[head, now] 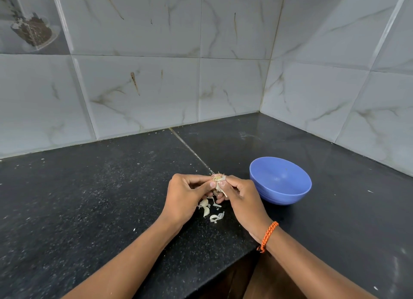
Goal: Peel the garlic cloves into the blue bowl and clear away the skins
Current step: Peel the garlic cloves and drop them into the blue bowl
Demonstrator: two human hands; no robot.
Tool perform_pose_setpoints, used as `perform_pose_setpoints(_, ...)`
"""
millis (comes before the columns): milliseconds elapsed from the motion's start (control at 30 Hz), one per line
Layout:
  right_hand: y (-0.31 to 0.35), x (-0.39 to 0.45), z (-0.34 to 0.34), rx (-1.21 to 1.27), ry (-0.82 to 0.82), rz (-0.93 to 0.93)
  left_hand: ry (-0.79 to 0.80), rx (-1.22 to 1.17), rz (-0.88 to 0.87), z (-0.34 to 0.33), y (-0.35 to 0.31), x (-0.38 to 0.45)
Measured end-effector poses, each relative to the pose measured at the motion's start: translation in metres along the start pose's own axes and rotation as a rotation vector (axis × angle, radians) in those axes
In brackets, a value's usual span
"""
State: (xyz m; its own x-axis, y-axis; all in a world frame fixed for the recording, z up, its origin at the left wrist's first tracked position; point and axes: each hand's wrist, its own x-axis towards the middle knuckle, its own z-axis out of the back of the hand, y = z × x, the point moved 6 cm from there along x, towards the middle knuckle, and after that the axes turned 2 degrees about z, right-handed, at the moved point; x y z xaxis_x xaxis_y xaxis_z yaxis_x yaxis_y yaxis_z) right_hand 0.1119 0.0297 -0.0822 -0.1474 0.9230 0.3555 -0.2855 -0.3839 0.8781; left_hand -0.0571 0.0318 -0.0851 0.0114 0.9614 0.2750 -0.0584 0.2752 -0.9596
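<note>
A tiled wall (143,75) in pale marble pattern meets at a corner behind a black counter (89,198), whose two slabs join along a thin pale seam. A printed tile at the upper left shows a tipped glass of dark grains.

The bowl (280,180), blue and upright, stands on the counter just to the right of the hands; nothing shows inside it but a few tiny specks.

Both forearms reach in from the bottom edge, and the right wrist wears an orange cord (268,236).

The left hand (187,193) and right hand (241,196) meet above the counter, fingers curled, thumbs and fingertips pinching the garlic (218,180) between them. Its rooty end points up, and a strip of skin hangs down from it beside the right fingers.

Skins (210,209) lie scattered on the counter directly under the hands, a small loose cluster of pale curled pieces, left of the bowl and apart from it.
</note>
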Motion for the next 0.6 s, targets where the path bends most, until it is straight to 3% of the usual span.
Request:
perform_pose_setpoints(367, -0.0028, -0.0003, 0.0013, 0.050, -0.065, -0.023, -0.043, 0.180, -0.050, -0.0031, -0.0004, 0.0013)
perform_pose_setpoints(600, -0.0050, 0.0008, 0.0007, 0.004, -0.069, -0.011, 0.018, 0.166, -0.043, -0.0055, 0.0029, 0.0027)
